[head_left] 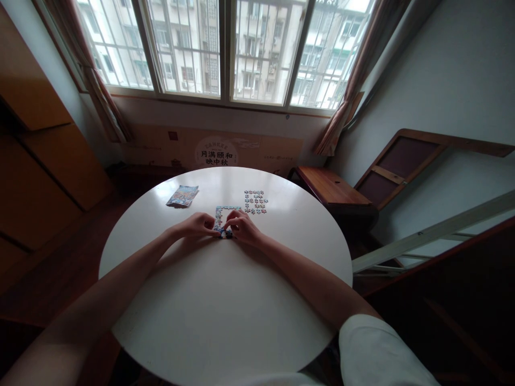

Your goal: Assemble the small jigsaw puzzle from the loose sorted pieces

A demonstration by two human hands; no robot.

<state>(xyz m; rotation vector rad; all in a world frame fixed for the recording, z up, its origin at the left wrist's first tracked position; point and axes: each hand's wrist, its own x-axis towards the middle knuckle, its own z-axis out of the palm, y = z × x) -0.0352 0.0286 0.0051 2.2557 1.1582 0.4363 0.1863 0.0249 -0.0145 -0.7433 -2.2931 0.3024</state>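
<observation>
A partly joined jigsaw puzzle [218, 215] lies flat on the white round table [225, 300], its top, left and bottom borders linked around a bare middle. My left hand [196, 225] comes in from the left with curled fingers. Its thumb and fingertips grip the puzzle's lower left corner. Opposite it, my right hand [243, 227] is bent over the bottom border, fingertips together at a dark jigsaw piece [228, 234]. Those fingers partly cover the puzzle's right side. Beyond my right hand, several loose jigsaw pieces [256, 201] are laid out in short rows.
A small printed picture sheet [183, 196] lies on the table at the back left. Behind the table stand a printed board [249, 147] and a barred window [225, 48]. A wooden bench [330, 185] is at the right, a wooden cabinet [48, 171] at the left.
</observation>
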